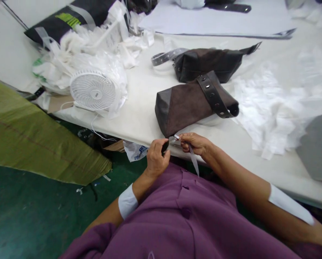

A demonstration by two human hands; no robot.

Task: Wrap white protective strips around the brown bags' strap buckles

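Observation:
A brown and black bag (189, 106) with a studded black strap (211, 94) lies near the table's front edge. At its lower corner my left hand (158, 155) is closed on a small black piece (165, 146). Close by on the right, my right hand (192, 142) pinches a thin whitish strip (194, 160), whose tail hangs over the edge. A small shiny bit (176, 137) shows at my right fingertips. Behind lies a second dark bag (208, 63) with a studded strap.
On the left, a white fan (93, 90) stands by crumpled white wrapping (80, 48). White scraps (271, 108) and a grey block (318, 147) lie right. White sheets (220, 19) are at the back. A green-covered bundle (39, 133) is beside the table.

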